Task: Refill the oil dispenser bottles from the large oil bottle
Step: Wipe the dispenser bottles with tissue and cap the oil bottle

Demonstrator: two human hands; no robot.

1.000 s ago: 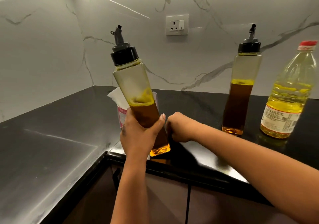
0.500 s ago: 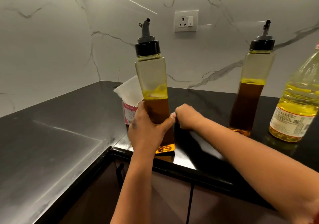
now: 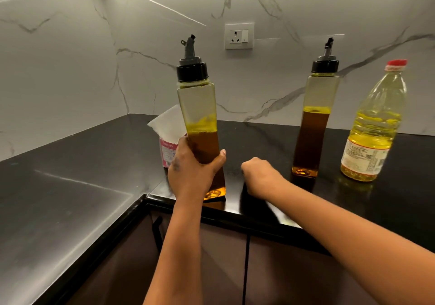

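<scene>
A tall square oil dispenser bottle [image 3: 196,107] with a black cap and grey spout stands upright near the counter's front edge, about half full of dark amber oil. My left hand [image 3: 193,173] grips its lower half. My right hand [image 3: 261,175] hovers just right of it in a loose fist, apart from the bottle, with nothing visible in it. A second dispenser bottle [image 3: 315,126], slightly fuller, stands further right. The large oil bottle [image 3: 374,128], with a red cap, white label and pale yellow oil, stands at the far right.
A pink tissue box [image 3: 167,154] with a white tissue sticking up sits behind the held bottle. The black counter [image 3: 70,187] wraps round an inner corner, with dark cabinet doors [image 3: 235,269] below. A wall socket [image 3: 239,36] sits on the marble backsplash.
The held bottle went from tilted left to upright near the counter edge. My right hand has drawn away from the bottle's side, to the right.
</scene>
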